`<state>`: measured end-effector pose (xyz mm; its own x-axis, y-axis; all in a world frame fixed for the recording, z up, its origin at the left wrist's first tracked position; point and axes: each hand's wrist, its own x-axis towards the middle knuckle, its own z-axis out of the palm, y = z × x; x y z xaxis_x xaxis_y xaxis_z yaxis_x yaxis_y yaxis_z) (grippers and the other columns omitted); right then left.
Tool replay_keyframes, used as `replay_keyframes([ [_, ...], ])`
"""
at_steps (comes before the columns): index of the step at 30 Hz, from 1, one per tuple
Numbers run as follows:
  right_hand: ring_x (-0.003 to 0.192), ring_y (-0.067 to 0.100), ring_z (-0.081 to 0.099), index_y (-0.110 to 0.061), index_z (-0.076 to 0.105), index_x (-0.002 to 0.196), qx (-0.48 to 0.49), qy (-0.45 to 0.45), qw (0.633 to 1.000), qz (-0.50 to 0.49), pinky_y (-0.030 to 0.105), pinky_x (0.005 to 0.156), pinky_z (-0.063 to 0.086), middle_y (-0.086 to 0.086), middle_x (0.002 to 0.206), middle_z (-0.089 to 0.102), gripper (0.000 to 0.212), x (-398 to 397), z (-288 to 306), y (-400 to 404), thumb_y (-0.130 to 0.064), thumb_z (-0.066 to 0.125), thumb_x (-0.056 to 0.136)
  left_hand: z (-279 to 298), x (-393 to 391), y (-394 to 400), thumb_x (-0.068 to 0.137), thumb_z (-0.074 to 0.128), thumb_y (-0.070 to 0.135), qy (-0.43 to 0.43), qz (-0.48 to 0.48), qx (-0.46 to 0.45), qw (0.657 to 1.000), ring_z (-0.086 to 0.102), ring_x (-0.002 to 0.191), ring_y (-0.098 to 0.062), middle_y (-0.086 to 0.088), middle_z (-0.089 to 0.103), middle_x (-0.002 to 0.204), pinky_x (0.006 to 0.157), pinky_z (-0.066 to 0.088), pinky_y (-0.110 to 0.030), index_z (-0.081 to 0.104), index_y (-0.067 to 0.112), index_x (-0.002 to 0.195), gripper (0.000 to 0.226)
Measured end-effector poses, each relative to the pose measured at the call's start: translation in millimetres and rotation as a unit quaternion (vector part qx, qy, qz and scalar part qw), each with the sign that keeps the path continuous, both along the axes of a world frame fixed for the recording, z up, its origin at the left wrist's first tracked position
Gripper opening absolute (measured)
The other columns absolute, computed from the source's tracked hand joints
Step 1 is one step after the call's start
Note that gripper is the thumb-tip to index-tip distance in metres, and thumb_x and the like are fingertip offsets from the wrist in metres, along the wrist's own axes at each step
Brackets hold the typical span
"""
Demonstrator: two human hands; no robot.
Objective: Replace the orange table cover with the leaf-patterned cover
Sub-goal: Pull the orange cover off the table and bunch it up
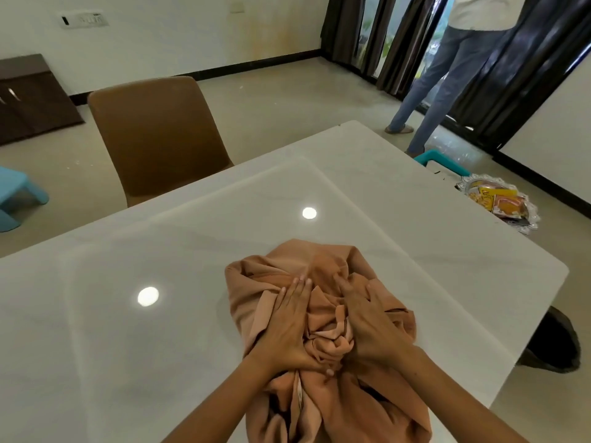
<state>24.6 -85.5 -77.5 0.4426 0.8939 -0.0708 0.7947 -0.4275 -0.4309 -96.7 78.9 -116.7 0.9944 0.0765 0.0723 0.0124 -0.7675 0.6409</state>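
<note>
On the near edge of the glossy white table (415, 193), the orange table cover (319, 314) lies bunched in a loose heap, with the left hand (287, 324) and right hand (367, 318) both pressed flat on it, fingers straight and not gripping. Loose folds trail off the near edge, so I'd guess the bundle could slide or spill open if lifted from such a light hold. I count one orange cover, two hands, one brown chair (160, 135), one silver tray (502, 203), and no leaf-patterned cover.
</note>
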Motion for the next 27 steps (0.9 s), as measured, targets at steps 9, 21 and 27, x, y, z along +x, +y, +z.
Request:
replay_keyframes([
  [9,0.090,0.012,0.060,-0.021,0.066,0.110,0.123,-0.013,0.989,-0.078,0.029,0.073,0.051,-0.005,0.105,0.066,0.039,-7,7,14,-0.040,0.062,0.076,1,2,-4,0.074,0.055,0.035,-0.068,0.088,-0.043,0.993,0.053,0.121,-0.020,-0.014,0.059,0.128,0.109,0.021,-0.020,0.057,-0.001,0.126,0.063],
  [21,0.091,0.011,0.062,-0.023,0.068,0.109,0.189,-0.012,0.975,-0.113,0.013,0.085,0.042,-0.003,0.106,0.068,0.033,-58,64,-6,-0.028,0.070,0.077,34,-45,-33,0.082,0.050,0.014,-0.195,0.111,-0.021,0.974,0.051,0.120,-0.018,-0.016,0.060,0.125,0.110,0.032,-0.025,0.058,-0.003,0.124,0.046],
  [27,0.096,0.001,0.057,-0.027,0.068,0.109,0.228,0.007,0.960,-0.161,0.005,0.087,0.034,-0.008,0.109,0.067,0.036,-92,99,-68,-0.044,0.063,0.077,69,-62,-79,0.081,0.053,0.015,-0.231,0.049,-0.012,0.972,0.053,0.118,-0.019,-0.016,0.061,0.123,0.105,0.038,-0.029,0.049,0.004,0.129,0.049],
])
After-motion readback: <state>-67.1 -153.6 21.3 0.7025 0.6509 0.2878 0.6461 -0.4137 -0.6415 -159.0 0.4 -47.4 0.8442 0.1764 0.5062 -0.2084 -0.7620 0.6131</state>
